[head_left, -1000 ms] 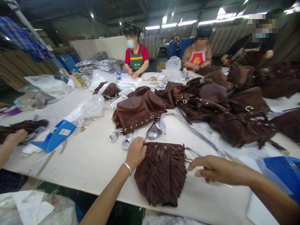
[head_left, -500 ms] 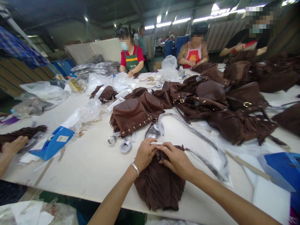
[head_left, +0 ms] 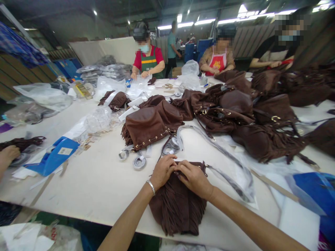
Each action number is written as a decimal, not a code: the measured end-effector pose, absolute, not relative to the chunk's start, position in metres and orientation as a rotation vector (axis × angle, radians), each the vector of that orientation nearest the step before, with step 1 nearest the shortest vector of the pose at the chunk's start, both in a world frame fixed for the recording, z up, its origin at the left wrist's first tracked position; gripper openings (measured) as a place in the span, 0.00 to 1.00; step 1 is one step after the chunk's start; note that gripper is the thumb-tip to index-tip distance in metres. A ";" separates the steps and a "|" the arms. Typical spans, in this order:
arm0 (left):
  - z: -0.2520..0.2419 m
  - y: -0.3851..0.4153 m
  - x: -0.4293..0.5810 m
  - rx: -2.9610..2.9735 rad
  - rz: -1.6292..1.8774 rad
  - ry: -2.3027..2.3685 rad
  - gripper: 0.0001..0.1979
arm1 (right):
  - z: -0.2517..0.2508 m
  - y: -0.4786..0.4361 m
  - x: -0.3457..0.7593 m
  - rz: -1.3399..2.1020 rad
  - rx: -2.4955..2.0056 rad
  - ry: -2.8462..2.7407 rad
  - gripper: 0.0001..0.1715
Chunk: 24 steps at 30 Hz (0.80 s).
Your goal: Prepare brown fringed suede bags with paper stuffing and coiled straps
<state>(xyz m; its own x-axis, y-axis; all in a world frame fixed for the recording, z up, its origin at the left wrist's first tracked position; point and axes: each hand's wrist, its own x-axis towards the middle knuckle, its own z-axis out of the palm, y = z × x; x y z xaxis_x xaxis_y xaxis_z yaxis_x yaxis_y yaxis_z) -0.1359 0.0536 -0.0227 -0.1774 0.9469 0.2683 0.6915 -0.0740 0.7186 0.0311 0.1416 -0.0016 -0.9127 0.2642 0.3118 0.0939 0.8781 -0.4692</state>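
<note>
A dark brown fringed bag [head_left: 180, 205] lies at the table's near edge, its fringe hanging toward me. Both hands meet at its top edge. My left hand [head_left: 163, 170], with a silver bracelet at the wrist, has its fingers closed on the bag's upper left part. From the right, my right hand [head_left: 195, 177] bends its fingers over the top of the bag, close to the left fingertips. A strap wrapped in clear plastic [head_left: 235, 181] runs from the bag's right side.
Brown bags [head_left: 149, 123] are heaped across the table [head_left: 91, 184]. A blue tape dispenser [head_left: 54, 157] sits left, near another person's hand [head_left: 9, 155]. Wrapped rolls [head_left: 139, 162] lie ahead. Another blue object [head_left: 311, 188] is at right. People work across the table.
My hands stay at the bag's top, and the right fingers have drawn in over its edge. The other person's hand at left has shifted outward. Across the table, a person's hands have spread on plastic.
</note>
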 end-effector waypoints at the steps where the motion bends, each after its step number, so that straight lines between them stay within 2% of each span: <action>1: -0.022 0.053 -0.138 1.760 1.100 1.870 0.05 | 0.001 0.141 0.035 0.644 -0.208 -2.717 0.16; 2: -0.021 0.052 -0.140 1.748 1.078 1.867 0.05 | 0.004 0.142 0.039 0.653 -0.147 -2.752 0.18; 4: -0.019 0.052 -0.145 1.713 0.996 1.883 0.15 | 0.008 0.150 0.050 0.651 -0.135 -2.764 0.23; 6: -0.015 0.055 -0.150 1.681 0.872 1.900 0.26 | 0.010 0.164 0.059 0.613 -0.324 -2.717 0.27; 7: -0.012 0.057 -0.152 1.679 0.814 1.890 0.28 | 0.010 0.173 0.062 0.603 -0.440 -2.707 0.28; 9: -0.003 0.060 -0.152 1.704 0.735 1.826 0.25 | 0.011 0.192 0.065 0.655 -0.581 -2.799 0.26; 13: 0.026 0.055 -0.145 1.747 0.685 1.709 0.17 | 0.027 0.210 0.066 0.925 -0.476 -3.111 0.13; 18: 0.059 0.034 -0.115 1.820 0.663 1.743 0.10 | 0.065 0.189 0.079 0.966 -0.292 -3.007 0.13; 24: 0.060 0.029 -0.082 1.982 0.425 1.663 0.09 | 0.059 0.198 0.082 1.863 -0.177 -2.933 0.19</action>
<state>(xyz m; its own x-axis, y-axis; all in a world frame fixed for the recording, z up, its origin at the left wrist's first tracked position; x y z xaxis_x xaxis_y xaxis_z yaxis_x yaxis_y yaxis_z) -0.0822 0.0293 0.0596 0.1992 0.9762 -0.0855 0.8153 -0.1167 0.5672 0.0822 0.1978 0.0586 -0.9387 -0.0939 -0.3318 0.2604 0.4376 -0.8606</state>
